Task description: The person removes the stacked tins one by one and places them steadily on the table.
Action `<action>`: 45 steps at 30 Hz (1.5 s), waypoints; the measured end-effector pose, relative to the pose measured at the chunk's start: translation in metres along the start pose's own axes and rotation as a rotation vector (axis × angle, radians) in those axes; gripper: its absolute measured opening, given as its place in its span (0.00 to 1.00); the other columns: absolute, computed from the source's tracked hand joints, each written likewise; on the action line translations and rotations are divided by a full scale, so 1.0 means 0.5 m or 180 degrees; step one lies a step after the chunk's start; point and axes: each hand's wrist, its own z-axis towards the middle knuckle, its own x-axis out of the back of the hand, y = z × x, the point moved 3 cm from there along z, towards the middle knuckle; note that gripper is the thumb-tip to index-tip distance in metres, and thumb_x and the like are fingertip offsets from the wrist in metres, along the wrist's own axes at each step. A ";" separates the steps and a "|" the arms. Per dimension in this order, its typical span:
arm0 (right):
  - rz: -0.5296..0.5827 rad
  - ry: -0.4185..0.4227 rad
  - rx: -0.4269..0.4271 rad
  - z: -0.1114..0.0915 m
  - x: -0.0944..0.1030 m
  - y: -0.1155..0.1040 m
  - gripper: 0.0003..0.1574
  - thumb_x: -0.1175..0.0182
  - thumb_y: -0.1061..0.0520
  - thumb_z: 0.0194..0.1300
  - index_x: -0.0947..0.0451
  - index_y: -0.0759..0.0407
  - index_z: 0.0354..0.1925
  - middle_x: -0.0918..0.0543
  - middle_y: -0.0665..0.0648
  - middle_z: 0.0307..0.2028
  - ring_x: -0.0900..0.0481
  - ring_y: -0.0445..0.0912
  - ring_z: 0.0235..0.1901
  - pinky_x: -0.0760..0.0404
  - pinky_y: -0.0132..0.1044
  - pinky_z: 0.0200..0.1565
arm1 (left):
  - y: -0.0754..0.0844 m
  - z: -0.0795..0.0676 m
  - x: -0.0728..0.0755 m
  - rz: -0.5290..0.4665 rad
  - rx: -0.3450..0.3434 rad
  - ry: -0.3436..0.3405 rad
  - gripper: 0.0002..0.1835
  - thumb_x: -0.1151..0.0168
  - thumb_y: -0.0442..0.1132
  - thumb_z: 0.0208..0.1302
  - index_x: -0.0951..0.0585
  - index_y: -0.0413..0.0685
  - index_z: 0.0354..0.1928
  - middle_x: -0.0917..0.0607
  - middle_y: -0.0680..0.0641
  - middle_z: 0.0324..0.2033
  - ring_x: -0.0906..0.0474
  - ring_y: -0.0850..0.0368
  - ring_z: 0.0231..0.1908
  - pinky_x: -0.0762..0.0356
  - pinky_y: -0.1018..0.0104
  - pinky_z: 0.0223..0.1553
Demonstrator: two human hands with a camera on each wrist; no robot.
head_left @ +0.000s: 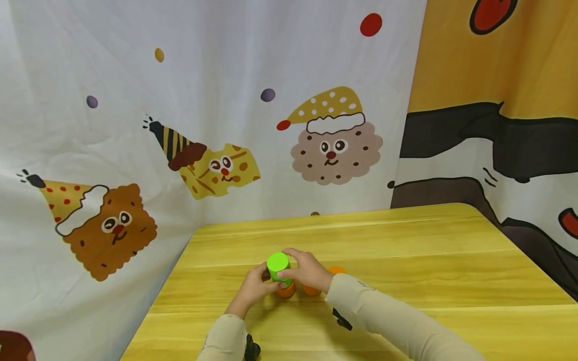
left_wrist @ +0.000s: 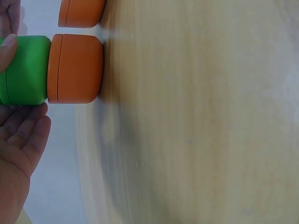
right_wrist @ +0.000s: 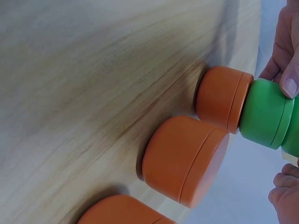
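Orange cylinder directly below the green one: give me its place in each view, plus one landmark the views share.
Head: the orange cylinder is below the picture's middle, near centre.
Left wrist: upper left, turned sideways.
Right wrist: right of centre, slightly above mid-height.
Shared landmark: the green cylinder, above it in head, left of it in left wrist, right of it in right wrist.

A curtained indoor space, with cartoon-printed drapes [head_left: 244, 115] behind a wood-grain table [head_left: 429, 260].
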 end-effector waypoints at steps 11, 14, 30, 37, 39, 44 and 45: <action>0.0035 0.0084 0.0214 -0.002 0.002 0.001 0.36 0.37 0.45 0.58 0.32 0.55 0.62 0.24 0.57 0.55 0.26 0.53 0.54 0.24 0.49 0.53 | 0.003 -0.001 0.001 -0.0030 -0.0015 0.0033 0.31 0.31 0.46 0.53 0.28 0.40 0.58 0.21 0.38 0.51 0.26 0.42 0.54 0.28 0.49 0.56; 0.0109 0.0132 0.0229 -0.004 0.006 0.001 0.37 0.37 0.44 0.58 0.33 0.55 0.62 0.24 0.57 0.56 0.27 0.53 0.55 0.26 0.51 0.54 | 0.001 -0.001 0.000 -0.0047 -0.0001 0.0032 0.32 0.31 0.47 0.53 0.27 0.40 0.57 0.22 0.39 0.51 0.26 0.42 0.54 0.28 0.49 0.56; 0.0247 0.0434 0.0196 -0.035 0.035 0.042 0.33 0.36 0.43 0.57 0.30 0.50 0.59 0.24 0.52 0.56 0.32 0.53 0.61 0.36 0.60 0.60 | 0.001 -0.004 -0.001 0.0032 -0.0109 0.0086 0.32 0.30 0.46 0.52 0.27 0.39 0.57 0.22 0.40 0.51 0.24 0.44 0.50 0.23 0.52 0.51; 0.0250 0.0659 0.0063 -0.056 0.066 0.072 0.36 0.33 0.44 0.55 0.30 0.56 0.59 0.24 0.54 0.56 0.33 0.55 0.61 0.36 0.59 0.61 | -0.001 -0.006 -0.005 0.0058 -0.0073 0.0098 0.33 0.30 0.47 0.52 0.27 0.37 0.57 0.21 0.39 0.50 0.23 0.44 0.49 0.23 0.53 0.50; 0.0274 0.0714 0.0067 -0.062 0.075 0.084 0.35 0.33 0.45 0.54 0.29 0.55 0.58 0.23 0.54 0.55 0.32 0.54 0.61 0.36 0.59 0.61 | -0.002 -0.006 -0.005 0.0039 -0.0045 0.0097 0.33 0.30 0.47 0.52 0.27 0.37 0.57 0.22 0.39 0.50 0.24 0.44 0.50 0.23 0.53 0.50; 0.0309 0.0755 0.0023 -0.080 0.092 0.109 0.32 0.32 0.45 0.53 0.27 0.51 0.55 0.21 0.51 0.52 0.30 0.52 0.59 0.33 0.57 0.60 | -0.002 -0.006 -0.002 0.0011 -0.0003 0.0094 0.33 0.30 0.47 0.52 0.28 0.39 0.58 0.22 0.40 0.51 0.25 0.44 0.51 0.24 0.53 0.51; 0.0315 0.0759 -0.0007 -0.085 0.095 0.113 0.32 0.32 0.45 0.52 0.27 0.51 0.55 0.22 0.52 0.52 0.29 0.52 0.58 0.31 0.56 0.59 | -0.002 -0.006 -0.002 0.0014 -0.0009 0.0086 0.33 0.30 0.47 0.52 0.28 0.39 0.58 0.23 0.40 0.52 0.25 0.44 0.51 0.24 0.53 0.51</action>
